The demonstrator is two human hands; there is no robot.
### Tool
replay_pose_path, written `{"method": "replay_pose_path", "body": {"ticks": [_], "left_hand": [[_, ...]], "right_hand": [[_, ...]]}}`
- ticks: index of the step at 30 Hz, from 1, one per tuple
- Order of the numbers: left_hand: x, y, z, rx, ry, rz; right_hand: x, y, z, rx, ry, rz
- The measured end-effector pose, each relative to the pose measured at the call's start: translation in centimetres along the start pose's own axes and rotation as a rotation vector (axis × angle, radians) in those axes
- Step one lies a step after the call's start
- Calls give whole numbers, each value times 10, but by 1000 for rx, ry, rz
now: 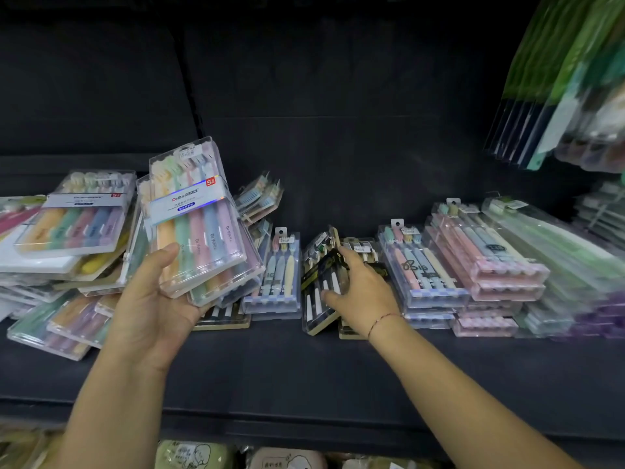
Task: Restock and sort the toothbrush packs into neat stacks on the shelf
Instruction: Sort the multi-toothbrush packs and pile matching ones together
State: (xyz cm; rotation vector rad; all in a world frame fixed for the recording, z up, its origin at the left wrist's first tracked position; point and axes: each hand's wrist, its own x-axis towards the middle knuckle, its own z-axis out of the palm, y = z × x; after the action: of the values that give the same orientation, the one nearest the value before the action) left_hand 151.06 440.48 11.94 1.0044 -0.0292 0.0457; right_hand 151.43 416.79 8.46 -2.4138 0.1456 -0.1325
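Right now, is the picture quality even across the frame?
Head view: no. Middle sharp, label readable on the pastel pack in the left hand, bluish glare across it; black pack gripped by the right hand clear; hanging green packs at right edge smeared; shelf back wall dim, almost black.

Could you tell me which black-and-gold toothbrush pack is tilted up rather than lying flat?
The black-and-gold pack held by the right hand, mid-shelf: it stands tilted on its long edge, while the gold-edged pack under the wrist lies flat.
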Motion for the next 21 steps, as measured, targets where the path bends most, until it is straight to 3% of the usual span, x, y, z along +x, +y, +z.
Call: {"method": "replay_pose_path", "body": {"ticks": [4,9,17,21], "left_hand": [[-1,-1,2,-3,6,20],[-1,0,2,-10,13,13],[-1,3,-2,10,6,27],[0,2,-3,6,-4,32]], "right_hand": [[-5,9,-5,140,11,45],[-32,29,-7,768,176,202],[-71,34,9,1038,395,275],[-76,30,21,1216,527,406]]}}
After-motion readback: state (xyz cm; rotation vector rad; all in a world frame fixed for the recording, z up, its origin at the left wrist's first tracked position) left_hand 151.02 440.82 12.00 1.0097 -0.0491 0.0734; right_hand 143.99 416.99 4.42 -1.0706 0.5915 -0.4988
